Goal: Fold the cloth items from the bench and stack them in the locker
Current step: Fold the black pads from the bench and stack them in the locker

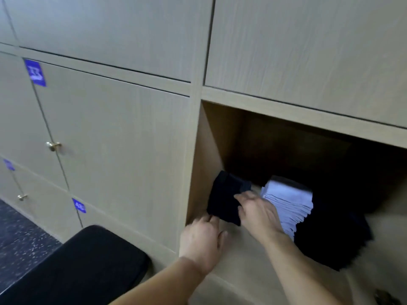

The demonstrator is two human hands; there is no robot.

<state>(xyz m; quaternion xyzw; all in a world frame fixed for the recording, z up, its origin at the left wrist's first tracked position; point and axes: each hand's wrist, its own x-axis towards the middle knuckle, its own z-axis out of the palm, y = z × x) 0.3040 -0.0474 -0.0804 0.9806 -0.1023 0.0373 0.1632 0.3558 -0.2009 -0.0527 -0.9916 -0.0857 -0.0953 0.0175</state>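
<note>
An open locker (204,164) shows its wooden floor and dark inside. A folded dark navy cloth (224,197) lies at its left front. My left hand (204,241) touches the cloth's near-left corner with its fingertips. My right hand (257,212) rests flat, fingers spread, on the cloth's right edge. Just to the right stands a stack of folded pale lilac cloths (288,201). A large dark cloth pile (334,234) lies beside and under that stack.
A black padded bench (88,267) stands at the lower left, its end close to the lockers. Shut locker doors with brass knobs (53,146) and blue number tags (36,72) fill the left wall. Dark speckled floor (19,234) shows at the far left.
</note>
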